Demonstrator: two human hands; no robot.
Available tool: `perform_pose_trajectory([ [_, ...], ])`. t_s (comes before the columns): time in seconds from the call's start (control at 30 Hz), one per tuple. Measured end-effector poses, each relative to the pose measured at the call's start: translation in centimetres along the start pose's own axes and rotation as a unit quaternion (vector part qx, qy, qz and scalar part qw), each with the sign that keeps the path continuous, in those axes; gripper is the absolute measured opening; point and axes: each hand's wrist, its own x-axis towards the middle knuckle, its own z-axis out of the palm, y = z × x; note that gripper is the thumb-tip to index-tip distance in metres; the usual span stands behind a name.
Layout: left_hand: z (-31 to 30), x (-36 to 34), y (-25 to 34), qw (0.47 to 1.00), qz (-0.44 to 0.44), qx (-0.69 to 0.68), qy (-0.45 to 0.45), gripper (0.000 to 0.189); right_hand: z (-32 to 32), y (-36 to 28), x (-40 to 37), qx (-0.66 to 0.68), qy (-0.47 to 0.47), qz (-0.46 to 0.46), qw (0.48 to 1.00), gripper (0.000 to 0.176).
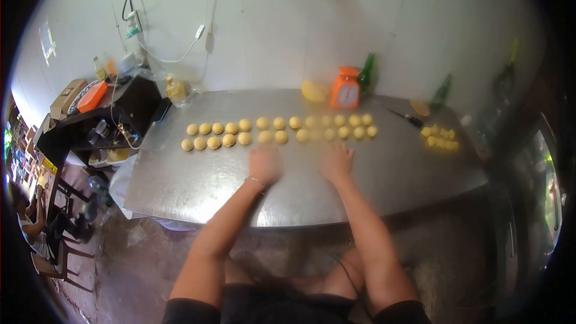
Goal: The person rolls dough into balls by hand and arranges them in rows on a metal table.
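Note:
Two rows of round yellow dough balls [229, 140] run across the steel-topped table [198, 186]. Just in front of the near row, my left hand [264, 165] rests low over the tabletop, palm down, its fingers smeared by motion. A bracelet [255, 180] circles that wrist. My right hand [338, 161] is likewise palm down by the front row, a short way to the right, and blurred too. Whatever lies under the palms is hidden. Smaller yellow dough pieces [441, 138] sit in a cluster at the table's right end.
An orange kitchen scale [345, 90] stands at the back beside a green bottle [365, 72] and a yellow item [314, 91]. A dark-handled knife [405, 117] lies right of them. Left is a cluttered dark shelf [114, 111]; a seated person [37, 228] is beyond.

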Motion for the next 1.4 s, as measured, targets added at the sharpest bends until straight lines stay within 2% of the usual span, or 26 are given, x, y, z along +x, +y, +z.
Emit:
perform_pose_trajectory([
  [0.07,2.4,-0.1,-3.0,0.999,0.01,0.025,0.043,0.022,-0.3,1.4,-0.4,-0.032,0.018,0.022,0.999,0.032],
  [0.1,1.5,-0.4,-3.5,0.999,-0.016,0.031,-0.001,0.024,-0.7,2.1,-0.7,-0.047,0.026,0.032,0.998,0.033],
  [0.2,0.4,-2.8,-6.9,0.997,-0.045,0.03,0.063,0.025,-3.3,4.5,-2.0,-0.067,-0.07,0.091,0.991,0.028],
  [0.3,-1.9,-5.7,-9.3,0.995,-0.05,0.059,0.067,0.025,-5.7,5.9,-4.5,-0.064,-0.081,0.097,0.99,0.034],
  [0.4,-3.2,-9.1,-11.4,0.993,-0.034,0.065,0.098,0.023,-5.9,7.1,-8.4,-0.034,-0.008,0.083,0.996,0.027],
  [0.57,-4.5,-13.5,-10.5,0.992,0.048,0.004,0.115,0.02,-6.2,6.8,-13.2,0.015,0.061,0.021,0.998,0.016],
  [0.73,-5.1,-15.4,-4.7,0.984,0.145,-0.063,0.083,0.017,-6.7,2.9,-14.7,0.042,0.059,-0.029,0.997,0.012],
  [0.83,-4.7,-14.9,-1.3,0.975,0.19,-0.062,0.097,0.019,-6.7,-0.1,-14.6,0.068,0.072,-0.08,0.992,0.008],
  [0.93,-4.3,-13.3,1.0,0.976,0.196,-0.066,0.064,0.019,-6.0,-3.1,-13.5,0.08,0.046,-0.107,0.99,0.009],
  [1.07,-2.6,-10.4,2.1,0.982,0.161,-0.091,0.033,0.029,-5.0,-6.1,-10.7,0.058,0.021,-0.126,0.99,0.015],
  [1.23,-0.2,-6.7,1.6,0.987,0.133,-0.066,0.061,0.025,-2.8,-6.8,-6.6,0.03,-0.003,-0.136,0.99,0.02],
  [1.33,0.5,-4.4,0.5,0.99,0.114,-0.049,0.064,0.024,-1.2,-5.3,-4.2,0.014,0.031,-0.136,0.99,0.025],
  [1.4,0.2,-3.5,-0.6,0.991,0.115,-0.025,0.061,0.025,-1.2,-4.1,-2.5,-0.007,-0.03,-0.096,0.995,0.027],
])
